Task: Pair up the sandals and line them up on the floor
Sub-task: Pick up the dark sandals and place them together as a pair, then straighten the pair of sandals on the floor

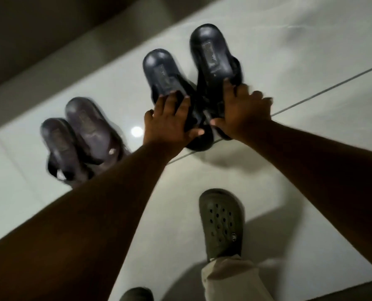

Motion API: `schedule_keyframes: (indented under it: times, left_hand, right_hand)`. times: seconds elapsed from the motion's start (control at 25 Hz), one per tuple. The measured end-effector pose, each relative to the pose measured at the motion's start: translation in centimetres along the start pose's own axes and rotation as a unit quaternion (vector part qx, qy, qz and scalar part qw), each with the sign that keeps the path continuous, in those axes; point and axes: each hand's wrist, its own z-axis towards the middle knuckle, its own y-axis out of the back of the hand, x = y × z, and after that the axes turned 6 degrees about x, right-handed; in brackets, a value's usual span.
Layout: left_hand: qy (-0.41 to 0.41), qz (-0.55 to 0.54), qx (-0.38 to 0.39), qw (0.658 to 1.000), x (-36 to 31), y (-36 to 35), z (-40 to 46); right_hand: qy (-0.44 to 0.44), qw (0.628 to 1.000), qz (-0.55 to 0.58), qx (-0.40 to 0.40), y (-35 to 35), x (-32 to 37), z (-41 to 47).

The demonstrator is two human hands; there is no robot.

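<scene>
Two black sandals lie side by side on the pale tiled floor, heels away from me. My left hand (167, 120) grips the strap end of the left black sandal (162, 71). My right hand (243, 111) holds the strap end of the right black sandal (211, 51), which sits a little further away. To the left, two dark brown sandals (87, 131) rest together on the floor as a pair, partly hidden by my left forearm.
My foot in an olive green clog (223, 222) stands on the floor below the black sandals; the toe of a second clog (137, 294) shows at the bottom edge. A dark wall base (39, 44) runs along the upper left. Tile joints cross the floor.
</scene>
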Motion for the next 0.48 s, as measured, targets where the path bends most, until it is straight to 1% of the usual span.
schedule_keyframes:
  times: [0.04, 0.08, 0.12, 0.16, 0.24, 0.28, 0.36, 0.48]
  left_hand:
    - [0.008, -0.026, -0.041, 0.999, 1.2, 0.9, -1.5]
    - [0.047, -0.055, -0.070, 0.995, 3.9, 2.0, -3.8]
    - [0.083, -0.082, -0.083, 0.990, 4.7, 2.1, -4.9]
    - [0.122, -0.087, -0.078, 0.986, 7.7, 2.3, -6.8]
    - [0.200, -0.051, -0.039, 0.978, 15.7, 1.6, -12.3]
    - [0.215, -0.036, -0.006, 0.976, 19.2, 1.1, -14.5]
    - [0.201, -0.020, 0.074, 0.977, 24.2, -0.2, -17.0]
    - [0.137, -0.041, 0.172, 0.975, 27.6, -3.1, -15.5]
  right_hand:
    - [-0.020, 1.000, 0.002, -0.020, 0.9, 1.9, -0.9]
    - [-0.006, 0.999, 0.006, -0.049, 1.4, 5.5, -1.8]
    - [0.017, 0.998, -0.004, -0.062, 1.8, 6.5, -2.7]
    - [0.065, 0.996, -0.013, -0.062, 1.6, 9.4, -3.5]
    - [0.178, 0.983, -0.042, -0.005, 0.0, 16.9, -4.6]
    - [0.210, 0.977, -0.037, 0.025, -0.6, 19.9, -4.8]
    - [0.220, 0.972, -0.027, 0.075, -2.6, 24.1, -4.7]
    - [0.199, 0.974, -0.071, 0.081, -6.1, 27.0, -3.6]
